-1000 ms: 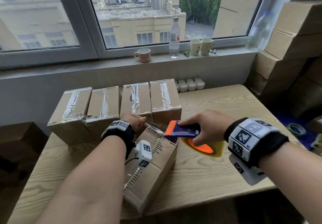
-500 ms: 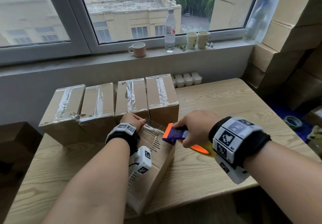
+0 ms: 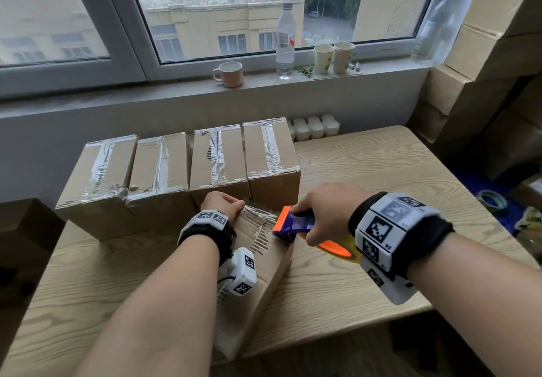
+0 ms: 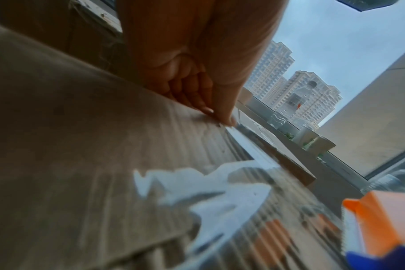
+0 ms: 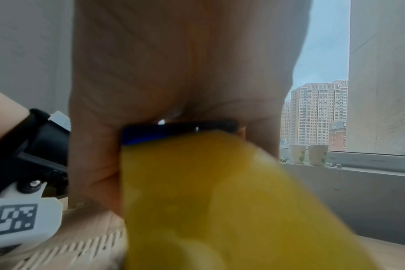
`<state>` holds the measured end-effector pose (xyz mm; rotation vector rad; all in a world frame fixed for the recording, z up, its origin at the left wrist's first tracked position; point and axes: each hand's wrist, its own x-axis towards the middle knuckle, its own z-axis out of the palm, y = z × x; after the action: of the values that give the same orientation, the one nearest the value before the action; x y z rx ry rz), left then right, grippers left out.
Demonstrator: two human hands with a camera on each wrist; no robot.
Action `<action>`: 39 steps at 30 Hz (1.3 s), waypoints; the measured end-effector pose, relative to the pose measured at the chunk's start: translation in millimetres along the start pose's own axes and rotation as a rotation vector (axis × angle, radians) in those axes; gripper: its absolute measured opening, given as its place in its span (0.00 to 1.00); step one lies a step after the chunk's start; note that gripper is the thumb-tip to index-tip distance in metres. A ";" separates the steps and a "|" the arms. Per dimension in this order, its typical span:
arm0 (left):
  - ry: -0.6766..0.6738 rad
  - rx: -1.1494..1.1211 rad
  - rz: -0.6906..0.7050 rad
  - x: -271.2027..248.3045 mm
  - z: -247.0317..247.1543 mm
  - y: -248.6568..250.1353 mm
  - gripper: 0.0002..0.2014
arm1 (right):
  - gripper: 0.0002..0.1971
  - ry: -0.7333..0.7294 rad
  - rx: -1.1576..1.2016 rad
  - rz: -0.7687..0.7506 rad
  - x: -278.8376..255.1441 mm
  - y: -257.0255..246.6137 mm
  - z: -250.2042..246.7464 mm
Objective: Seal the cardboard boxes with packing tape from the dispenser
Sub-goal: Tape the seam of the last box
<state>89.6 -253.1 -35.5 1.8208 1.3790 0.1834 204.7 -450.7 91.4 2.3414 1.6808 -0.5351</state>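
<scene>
1. Brown cardboard fills the head view: one long box [image 3: 264,271] lies on the wooden table [image 3: 366,171] in front of the person, its far end close to a row of four taped boxes [image 3: 181,168] by the wall.
2. In the same view the left hand [image 3: 223,205] sits at the far end of the long box. Its fingers are curled and pinch the end of a strip of clear tape [image 3: 258,215].
3. The right hand [image 3: 325,212] is wrapped around a tape dispenser [image 3: 296,224] that is orange, purple and yellow. The orange tip of the dispenser touches the top of the box, just beside the left hand, and the clear tape runs between the two.
4. On the window sill stand a mug [image 3: 230,74], a water bottle [image 3: 285,41] and two paper cups [image 3: 333,57]. More boxes are stacked at the right [image 3: 492,51].
5. The left wrist view is blurry. The fingers [image 4: 197,91] are bent, and the fingertips press the shiny tape [image 4: 220,191] down on the cardboard [image 4: 69,137]. The orange tip of the dispenser [image 4: 382,224] shows at the bottom right.
6. The right wrist view shows the palm [image 5: 185,64] from below. The fingers close around the dark blue and yellow body of the dispenser [image 5: 220,201]. The paper cups [image 5: 309,154] stand on the sill behind.
</scene>
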 end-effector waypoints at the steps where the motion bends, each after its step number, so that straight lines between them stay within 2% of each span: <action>1: -0.008 -0.016 -0.009 -0.4 -0.1 -1.8 0.06 | 0.29 -0.002 0.000 0.001 0.7 0.3 -0.2; 4: 0.023 -0.038 -0.015 -1.5 -1.5 -5.7 0.09 | 0.28 -0.008 -0.005 0.002 2.5 -0.5 -0.4; 6: 0.127 -0.029 0.064 -6.2 -4.6 -0.9 0.04 | 0.28 -0.014 -0.013 0.005 3.1 -0.7 -0.1; 7: 0.155 -0.010 0.147 -8.7 -5.5 3.5 0.02 | 0.27 -0.015 -0.014 0.008 3.5 -0.4 0.1; 8: 0.135 0.031 0.244 -10.1 -5.2 7.9 0.02 | 0.27 -0.014 -0.013 0.010 3.8 0.0 0.2; 10: -0.019 0.151 0.395 -15.4 -3.8 19.4 0.03 | 0.27 -0.011 -0.002 0.014 4.0 0.6 0.4; 13: -0.205 0.334 0.480 -21.6 -1.0 31.2 0.03 | 0.28 -0.021 -0.002 0.011 5.1 -0.3 -0.5; 17: -0.270 0.402 0.475 -23.6 1.8 32.8 0.04 | 0.28 -0.025 -0.007 0.001 7.3 -0.5 -0.5; 27: -0.226 0.312 0.397 -26.0 19.8 18.6 0.03 | 0.27 -0.017 0.006 -0.021 8.8 3.9 2.1; 36: -0.156 0.244 0.383 -30.3 20.0 14.0 0.01 | 0.34 -0.016 0.050 -0.052 -11.4 26.8 9.2; 39: -0.147 0.225 0.359 -30.6 21.4 14.1 0.04 | 0.33 -0.029 0.046 -0.063 -20.3 36.7 12.9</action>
<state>100.0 -291.1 -29.2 2.2158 0.9947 0.0786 231.4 -485.2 86.5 2.3067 1.7523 -0.6224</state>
